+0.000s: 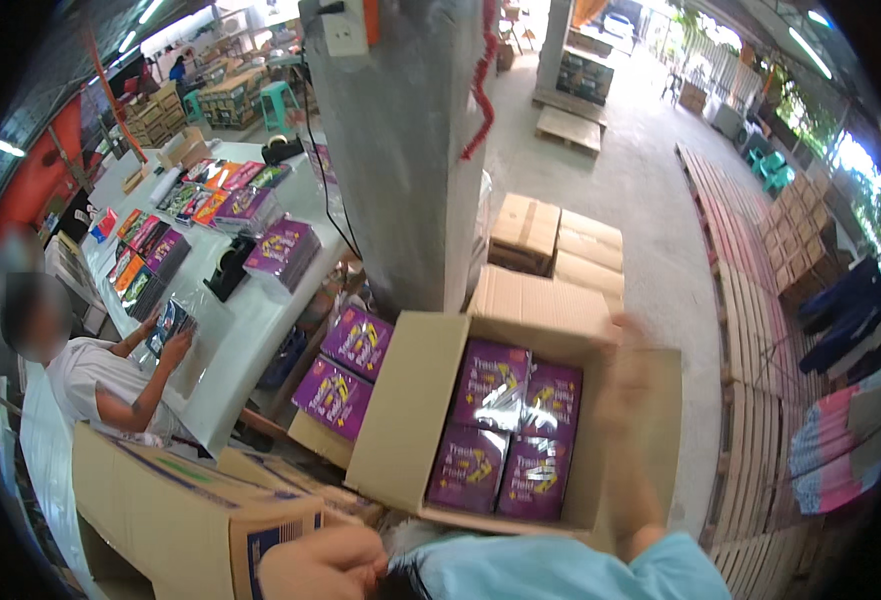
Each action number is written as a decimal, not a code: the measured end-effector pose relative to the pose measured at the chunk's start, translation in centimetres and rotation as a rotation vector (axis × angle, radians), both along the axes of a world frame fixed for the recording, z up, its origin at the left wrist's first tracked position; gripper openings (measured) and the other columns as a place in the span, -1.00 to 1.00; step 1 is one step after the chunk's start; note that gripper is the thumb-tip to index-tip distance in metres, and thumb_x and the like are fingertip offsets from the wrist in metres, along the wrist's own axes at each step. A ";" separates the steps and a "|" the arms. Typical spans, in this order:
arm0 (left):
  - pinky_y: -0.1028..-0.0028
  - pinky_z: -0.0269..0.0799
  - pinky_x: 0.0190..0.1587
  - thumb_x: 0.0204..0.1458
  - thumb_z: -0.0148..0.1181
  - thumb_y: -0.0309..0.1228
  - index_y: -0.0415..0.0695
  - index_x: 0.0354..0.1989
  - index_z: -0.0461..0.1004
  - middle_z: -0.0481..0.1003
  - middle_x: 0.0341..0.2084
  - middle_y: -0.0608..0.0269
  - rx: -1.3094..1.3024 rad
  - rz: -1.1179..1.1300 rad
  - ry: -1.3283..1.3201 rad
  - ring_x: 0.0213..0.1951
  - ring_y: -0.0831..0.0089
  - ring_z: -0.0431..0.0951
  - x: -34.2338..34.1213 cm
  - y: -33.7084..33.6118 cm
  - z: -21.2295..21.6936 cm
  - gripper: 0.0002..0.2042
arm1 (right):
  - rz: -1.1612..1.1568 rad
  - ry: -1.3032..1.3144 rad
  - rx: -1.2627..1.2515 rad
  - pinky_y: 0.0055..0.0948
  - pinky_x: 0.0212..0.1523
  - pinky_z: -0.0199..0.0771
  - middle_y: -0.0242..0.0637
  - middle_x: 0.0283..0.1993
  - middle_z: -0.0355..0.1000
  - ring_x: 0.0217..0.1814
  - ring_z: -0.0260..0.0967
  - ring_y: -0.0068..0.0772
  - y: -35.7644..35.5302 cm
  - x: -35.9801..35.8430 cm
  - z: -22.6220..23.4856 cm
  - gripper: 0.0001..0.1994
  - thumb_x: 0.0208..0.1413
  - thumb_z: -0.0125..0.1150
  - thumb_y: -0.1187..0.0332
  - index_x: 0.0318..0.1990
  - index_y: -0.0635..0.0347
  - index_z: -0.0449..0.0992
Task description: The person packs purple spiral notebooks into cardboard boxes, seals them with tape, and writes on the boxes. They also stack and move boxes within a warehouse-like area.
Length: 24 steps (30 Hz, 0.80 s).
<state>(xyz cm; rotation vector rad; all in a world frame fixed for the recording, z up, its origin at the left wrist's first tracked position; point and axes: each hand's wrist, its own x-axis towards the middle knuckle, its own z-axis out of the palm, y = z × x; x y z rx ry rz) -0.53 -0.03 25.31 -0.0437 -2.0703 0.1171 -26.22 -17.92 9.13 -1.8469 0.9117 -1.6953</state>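
Observation:
An open cardboard box [405, 400] stands in front of me with its flaps folded out. Inside it, shrink-wrapped stacks of purple printed packs [480, 380] lie two by two. My right hand [625, 350], smeared by motion, is over the box's far right corner, beside the raised far flap [535, 300]; its fingers cannot be made out. At the lower edge my left arm [305, 565] is bent close to my body, near a closed carton. My left hand [365, 560] shows only in part there, its fingers mostly hidden.
Left of the box, another carton holds purple packs [345, 365]. A large carton [180, 500] stands at lower left. At a white table [245, 350] a co-worker [110, 390] handles a small pack. A concrete pillar [390, 150] rises ahead; wooden pallets [750, 370] line the right.

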 end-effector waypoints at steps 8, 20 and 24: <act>0.45 0.29 0.06 0.00 0.22 -0.18 -0.10 0.03 0.41 0.50 -0.10 0.22 1.222 0.361 -0.298 -0.02 0.40 0.46 7.3 -13.5 -20.8 -0.57 | -0.218 1.199 0.389 0.33 0.28 -0.40 0.13 0.39 -0.11 0.45 -0.31 0.23 -3.6 9.0 -26.1 -0.34 0.04 -0.02 -0.09 0.29 -0.08 0.15; -0.05 0.24 -0.01 -0.23 0.31 0.12 0.00 0.19 0.16 0.25 0.01 0.06 1.615 0.928 1.927 0.07 0.08 0.25 42.1 -33.5 -44.7 -0.19 | -0.123 1.309 0.509 0.29 0.31 -0.49 0.04 0.45 -0.27 0.48 -0.45 0.18 -4.4 9.4 -27.7 -0.27 -0.02 -0.05 -0.19 0.32 -0.12 0.11; -0.02 0.16 0.14 -0.32 0.34 0.17 -0.03 0.31 0.02 0.05 0.22 -0.20 1.383 1.400 1.718 0.21 -0.10 0.12 50.5 -35.1 -46.7 0.00 | -0.084 1.272 0.465 0.26 0.31 -0.47 0.04 0.43 -0.22 0.47 -0.42 0.20 -5.0 9.5 -28.5 -0.26 0.00 -0.09 -0.17 0.32 -0.03 0.09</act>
